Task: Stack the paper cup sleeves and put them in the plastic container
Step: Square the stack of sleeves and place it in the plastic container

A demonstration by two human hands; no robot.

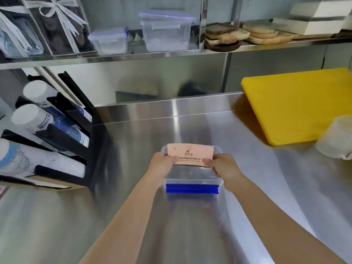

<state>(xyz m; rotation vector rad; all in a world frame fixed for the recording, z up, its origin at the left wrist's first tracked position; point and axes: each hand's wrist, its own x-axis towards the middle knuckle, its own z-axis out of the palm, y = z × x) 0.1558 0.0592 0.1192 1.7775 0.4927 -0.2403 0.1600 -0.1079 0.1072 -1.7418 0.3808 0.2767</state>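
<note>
A flat stack of pink paper cup sleeves (190, 152) with printed writing is held over a clear plastic container (192, 181) with a blue clip on its near side. My left hand (162, 164) grips the stack's left end and my right hand (222, 167) grips its right end. The stack stands on edge, tilted toward the container's far wall, its lower edge at or just inside the opening. The container sits in the middle of the steel counter (133, 216). How many sleeves are in the stack cannot be told.
A black cup dispenser rack (62, 138) with paper cups lies at the left. A yellow cutting board (297, 105) and a white tub (337, 138) are at the right. The shelf above holds lidded plastic boxes (165, 31) and wooden boards (247, 33).
</note>
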